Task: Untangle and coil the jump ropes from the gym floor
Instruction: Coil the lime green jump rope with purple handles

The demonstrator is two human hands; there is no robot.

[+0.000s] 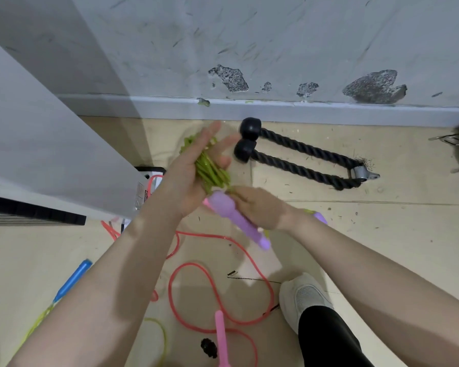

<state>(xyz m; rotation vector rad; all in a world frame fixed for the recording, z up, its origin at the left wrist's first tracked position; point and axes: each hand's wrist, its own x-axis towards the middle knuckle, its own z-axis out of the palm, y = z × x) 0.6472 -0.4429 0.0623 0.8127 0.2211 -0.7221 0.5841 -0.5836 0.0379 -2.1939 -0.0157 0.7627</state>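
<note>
Now the left hand (pixel 194 168) lies flat-fingered under the coiled green rope (pixel 210 169), the right hand (pixel 257 207) pinches that coil beside its purple handle (pixel 236 218), above the red rope (pixel 217 295) on the floor.

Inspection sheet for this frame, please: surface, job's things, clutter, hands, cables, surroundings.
Surface: beige gym floor, scuffed, with debris specks.
Job's things: green rope bundled in coils across the left palm; purple handle below it; pink rope loose in loops on the floor, with pink handle; blue handle with yellow-green cord at left.
Clutter: black triceps rope by the wall; dark clump.
Hands: left hand fingers straight under the coils; right hand holds rope near the purple handle.
Cables: nothing seen.
Surroundings: chipped grey wall; white shoe.
</note>
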